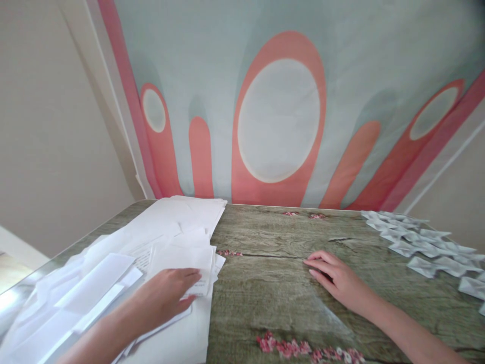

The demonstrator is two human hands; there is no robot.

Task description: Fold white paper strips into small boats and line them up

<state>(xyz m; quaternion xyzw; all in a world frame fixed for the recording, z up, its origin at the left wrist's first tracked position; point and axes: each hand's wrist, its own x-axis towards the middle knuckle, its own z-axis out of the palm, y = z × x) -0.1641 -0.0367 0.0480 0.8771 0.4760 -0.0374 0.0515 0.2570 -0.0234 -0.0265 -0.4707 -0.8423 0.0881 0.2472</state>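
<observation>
My left hand (pixel 166 292) is over a stack of small white paper sheets (pixel 182 258) with some print on them. Its thumb and fingers are apart, and nothing shows clamped between them; the palm side is hidden. Larger white sheets (pixel 193 212) lie beneath and behind. On the wood-patterned tabletop (pixel 261 288) rests my right hand (pixel 337 280), its fingers stretched toward the middle with a gap between them and nothing held. Further right are several folded white paper pieces (pixel 428 240), shaped like bows, in an overlapping row.
Loose paper strips (pixel 94 283) spread over the table's left side. Pink flower prints (pixel 284 346) mark the tabletop near its front edge. Behind the table hangs a pale green backdrop (pixel 212 55) with coral arch shapes; a plain wall (pixel 49 126) stands at the left.
</observation>
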